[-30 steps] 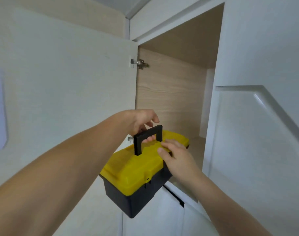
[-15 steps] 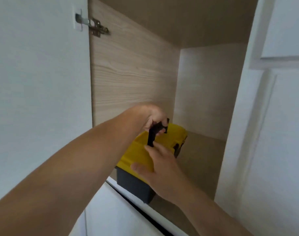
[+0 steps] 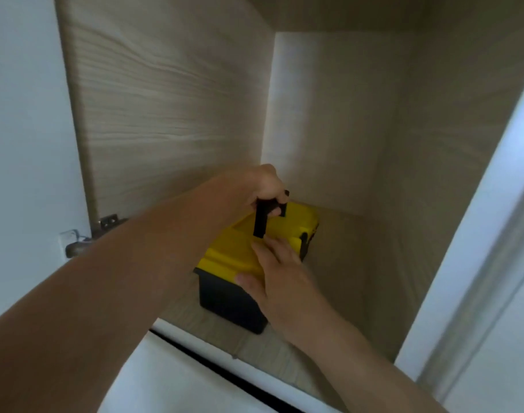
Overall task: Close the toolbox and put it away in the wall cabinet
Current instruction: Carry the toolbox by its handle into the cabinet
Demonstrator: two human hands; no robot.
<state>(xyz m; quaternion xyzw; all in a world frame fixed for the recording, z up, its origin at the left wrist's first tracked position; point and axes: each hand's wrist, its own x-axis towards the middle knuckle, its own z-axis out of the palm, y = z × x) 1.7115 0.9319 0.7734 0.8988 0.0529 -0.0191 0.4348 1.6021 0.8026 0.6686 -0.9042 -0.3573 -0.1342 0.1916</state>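
Inside cabinet (image 3: pixel 171 93), closed yellow-lidded toolbox (image 3: pixel 234 254).

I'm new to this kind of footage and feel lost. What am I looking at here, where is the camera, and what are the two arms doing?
The camera sits on a person's head, looking forward and down, so both bare arms reach in from below. In front is an open wall cabinet with wood-look sides. On its shelf sits a toolbox, yellow lid shut over a black body. The left hand grips the black handle on top. The right hand lies flat against the near end of the lid.
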